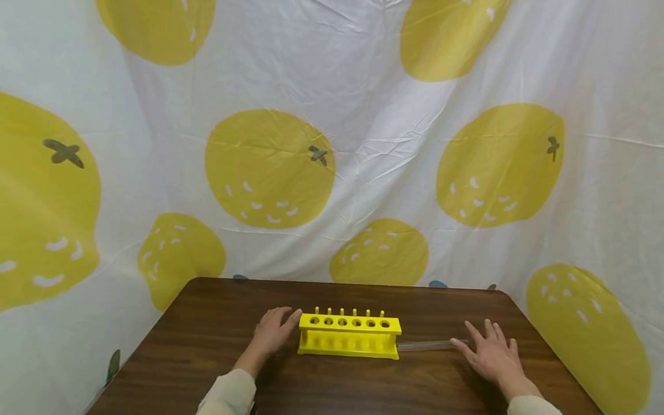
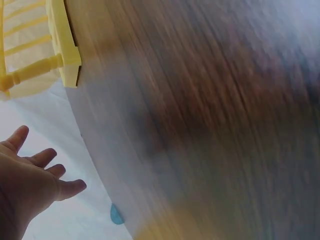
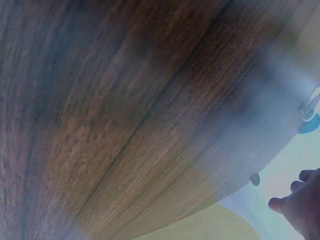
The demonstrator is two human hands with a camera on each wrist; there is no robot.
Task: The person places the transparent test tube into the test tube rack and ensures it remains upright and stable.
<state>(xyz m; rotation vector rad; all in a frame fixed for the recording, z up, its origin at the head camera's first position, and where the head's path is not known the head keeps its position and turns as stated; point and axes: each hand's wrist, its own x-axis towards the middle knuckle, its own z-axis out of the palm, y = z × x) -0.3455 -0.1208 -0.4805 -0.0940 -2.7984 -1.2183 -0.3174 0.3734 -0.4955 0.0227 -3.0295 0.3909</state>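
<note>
A yellow test tube rack point(image 1: 349, 331) stands upright on the table, with a row of round holes in front and pegs along the back; no tube shows in the holes. Just off its left end is my left hand point(image 1: 272, 332), fingers extended and holding nothing. The left wrist view shows a gap between that hand point(image 2: 30, 180) and the rack point(image 2: 61, 35). A clear glass-like tube point(image 1: 425, 346) lies on the table from the rack's right end toward my right hand point(image 1: 493, 354). That hand has spread fingers; its thumb tip is by the tube's end, contact unclear.
The dark brown wood-grain table point(image 1: 332, 383) has rounded far corners. Behind and along both sides hangs a white cloth point(image 1: 373, 190) printed with big yellow fruits, close against the table's far edge.
</note>
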